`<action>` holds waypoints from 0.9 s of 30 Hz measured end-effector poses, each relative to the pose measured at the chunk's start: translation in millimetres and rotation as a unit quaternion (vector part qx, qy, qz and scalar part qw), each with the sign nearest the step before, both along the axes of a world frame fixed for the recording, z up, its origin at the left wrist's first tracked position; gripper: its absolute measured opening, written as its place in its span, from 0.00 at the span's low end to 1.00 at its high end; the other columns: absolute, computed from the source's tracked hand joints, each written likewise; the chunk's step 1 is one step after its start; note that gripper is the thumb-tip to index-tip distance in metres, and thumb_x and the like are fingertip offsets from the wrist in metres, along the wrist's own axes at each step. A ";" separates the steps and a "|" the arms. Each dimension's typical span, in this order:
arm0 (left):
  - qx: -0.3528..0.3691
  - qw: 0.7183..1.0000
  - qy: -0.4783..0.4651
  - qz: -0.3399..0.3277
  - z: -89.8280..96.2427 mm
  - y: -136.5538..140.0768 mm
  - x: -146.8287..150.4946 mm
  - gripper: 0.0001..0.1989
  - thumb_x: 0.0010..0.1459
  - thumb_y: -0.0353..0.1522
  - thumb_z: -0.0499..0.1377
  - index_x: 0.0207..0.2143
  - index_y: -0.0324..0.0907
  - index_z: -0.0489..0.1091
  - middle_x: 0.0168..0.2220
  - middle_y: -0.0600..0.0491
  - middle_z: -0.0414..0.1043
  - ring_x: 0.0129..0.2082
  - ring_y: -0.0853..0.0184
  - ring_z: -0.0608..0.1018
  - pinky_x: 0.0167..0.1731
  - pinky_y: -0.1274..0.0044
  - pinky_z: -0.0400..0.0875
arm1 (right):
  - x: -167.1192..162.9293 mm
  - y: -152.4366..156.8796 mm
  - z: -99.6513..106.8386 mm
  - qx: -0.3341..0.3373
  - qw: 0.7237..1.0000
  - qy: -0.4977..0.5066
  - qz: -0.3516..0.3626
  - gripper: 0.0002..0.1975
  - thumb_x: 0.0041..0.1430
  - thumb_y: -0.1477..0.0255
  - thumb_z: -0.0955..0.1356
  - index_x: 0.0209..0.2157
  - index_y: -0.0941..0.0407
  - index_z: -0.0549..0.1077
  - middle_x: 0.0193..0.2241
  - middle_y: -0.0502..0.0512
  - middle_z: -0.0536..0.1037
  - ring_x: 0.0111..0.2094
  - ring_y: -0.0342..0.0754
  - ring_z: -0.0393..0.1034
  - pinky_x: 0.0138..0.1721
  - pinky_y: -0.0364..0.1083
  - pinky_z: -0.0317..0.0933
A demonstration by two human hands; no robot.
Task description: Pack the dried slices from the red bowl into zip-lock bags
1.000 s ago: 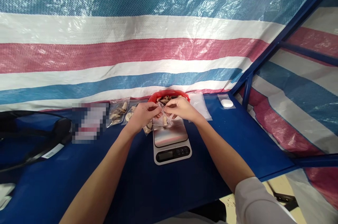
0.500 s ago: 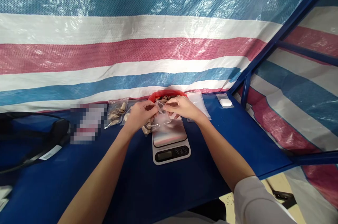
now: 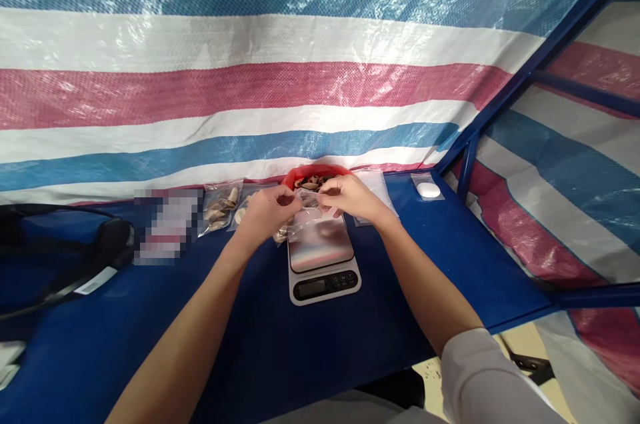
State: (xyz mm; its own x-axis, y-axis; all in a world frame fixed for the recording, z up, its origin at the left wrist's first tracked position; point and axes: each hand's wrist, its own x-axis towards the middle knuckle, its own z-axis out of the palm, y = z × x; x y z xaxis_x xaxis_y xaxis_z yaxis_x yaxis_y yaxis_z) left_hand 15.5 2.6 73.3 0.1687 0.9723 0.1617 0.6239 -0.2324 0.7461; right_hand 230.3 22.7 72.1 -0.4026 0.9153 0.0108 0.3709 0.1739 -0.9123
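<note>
blue table [image 3: 400,307]: we are working above its surface.
scale [image 3: 323,254]: it is standing flat before us, its display and buttons facing our side.
clear bag [image 3: 306,216]: we are holding it over the rear of the scale plate; we are not managing to tell whether it is touching.
left hand [image 3: 267,212]: we are pinching the bag's left upper edge between thumb and fingers.
right hand [image 3: 350,197]: we are pinching the same bag's right upper edge.
filled bags [image 3: 219,212]: three, holding brownish pieces, are lying left of the scale; our left hand is partly covering them.
flat bags [image 3: 376,189]: they are lying beyond our right wrist.
red container [image 3: 289,177]: it is sitting behind the scale, holding dark and pale pieces.
striped sheet [image 3: 300,87]: it is hanging behind everything.
</note>
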 end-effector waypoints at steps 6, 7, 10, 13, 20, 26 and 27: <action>0.010 0.999 0.042 -0.008 9.3 3.3 -16.7 0.13 0.52 0.42 0.65 0.24 0.42 0.73 0.24 0.54 0.75 0.25 0.67 0.73 0.27 0.77 0.64 | 10.7 3.5 -0.5 0.000 1.000 -0.012 0.010 0.06 0.55 0.71 0.70 0.32 0.57 0.81 0.27 0.52 0.80 0.27 0.44 0.75 0.24 0.39 0.72; 0.011 0.999 0.048 -0.010 9.3 3.8 -18.5 0.13 0.53 0.42 0.65 0.23 0.42 0.72 0.24 0.54 0.75 0.25 0.67 0.73 0.26 0.77 0.64 | 11.4 4.3 -1.6 0.003 1.000 -0.015 0.011 0.06 0.54 0.71 0.71 0.32 0.57 0.81 0.28 0.52 0.80 0.27 0.44 0.75 0.23 0.39 0.72; 0.015 0.998 0.064 -0.024 7.2 5.3 -21.7 0.15 0.55 0.44 0.64 0.24 0.43 0.73 0.24 0.53 0.76 0.25 0.66 0.74 0.27 0.76 0.66 | 12.4 6.5 -4.4 0.021 0.999 -0.021 0.017 0.07 0.55 0.70 0.71 0.31 0.58 0.81 0.29 0.53 0.80 0.26 0.43 0.75 0.22 0.38 0.69; 0.052 0.995 0.065 -0.046 4.0 6.4 -22.5 0.16 0.57 0.47 0.62 0.32 0.43 0.76 0.32 0.50 0.80 0.31 0.62 0.78 0.34 0.74 0.72 | 12.6 7.1 -4.2 0.025 0.999 -0.024 0.021 0.08 0.56 0.69 0.70 0.30 0.58 0.80 0.26 0.51 0.78 0.24 0.42 0.74 0.22 0.38 0.68; 0.068 0.985 0.078 -0.139 -5.9 6.9 -20.3 0.38 0.55 0.53 0.64 0.63 0.44 0.67 0.63 0.42 0.70 0.63 0.48 0.71 0.63 0.59 0.64 | 13.7 7.3 -3.0 0.000 1.000 0.000 0.025 0.09 0.57 0.67 0.71 0.31 0.58 0.81 0.27 0.52 0.79 0.27 0.44 0.74 0.25 0.40 0.70; 0.092 0.981 0.096 -0.140 -22.6 9.9 -13.3 0.37 0.56 0.50 0.64 0.64 0.44 0.66 0.62 0.41 0.70 0.63 0.47 0.71 0.62 0.59 0.66 | 19.4 8.3 -1.1 0.097 0.995 -0.037 0.004 0.13 0.60 0.62 0.71 0.36 0.56 0.84 0.27 0.51 0.81 0.28 0.46 0.75 0.31 0.43 0.68; 0.101 0.981 0.099 -0.131 -24.6 10.3 -12.2 0.37 0.56 0.49 0.64 0.64 0.43 0.67 0.62 0.41 0.70 0.63 0.47 0.70 0.62 0.59 0.66 | 19.8 7.2 1.1 0.116 0.993 -0.035 -0.013 0.12 0.60 0.62 0.71 0.36 0.55 0.84 0.29 0.51 0.83 0.30 0.47 0.76 0.34 0.44 0.68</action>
